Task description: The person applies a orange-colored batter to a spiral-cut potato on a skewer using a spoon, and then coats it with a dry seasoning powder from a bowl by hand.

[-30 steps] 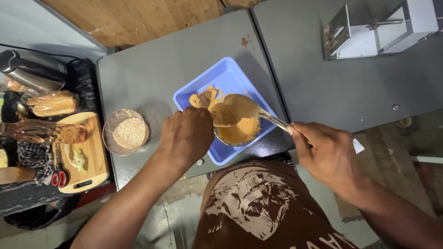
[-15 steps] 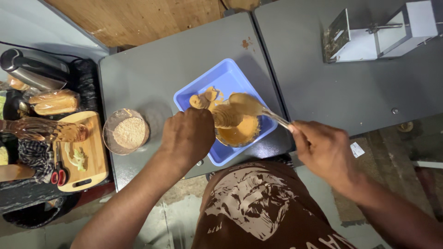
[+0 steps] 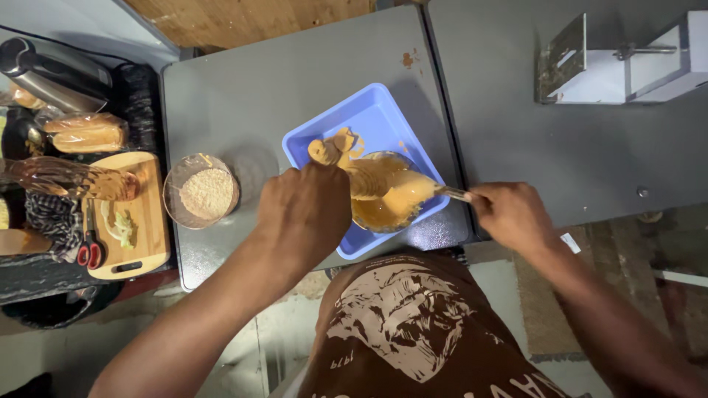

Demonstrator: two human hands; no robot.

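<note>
I'm gripping the thin metal spoon handle (image 3: 456,193) in my right hand (image 3: 514,216), fingers curled tight around its outer end. The spoon's long axis is running roughly left-right across the view, slightly tilted: handle end pointing right toward my right hand, bowl end pointing left and a bit down into the round glass bowl of tan batter (image 3: 383,195). The spoon's bowl (image 3: 410,193) is loaded with a thick coat of batter and is sitting over the glass bowl's right half.

My left hand (image 3: 306,210) is resting at the glass bowl's left edge, knuckles up, fingers folded under. Can't tell whether they're clamping the rim or just pressing on it; fingertips are hidden.

The glass bowl is sitting inside the blue rectangular plastic tray (image 3: 369,118), in the corner nearest me. Battered pieces (image 3: 332,147) are lying in the tray just beyond the bowl, touching or nearly touching its far rim.

The tray is resting on the grey metal tabletop (image 3: 273,81), turned at an angle to the table edge. Left of my left hand, near but apart: a small round glass bowl of pale crumbs (image 3: 206,191). Further left, a wooden cutting board (image 3: 144,214) with red-handled scissors (image 3: 90,247) beside it.
</note>
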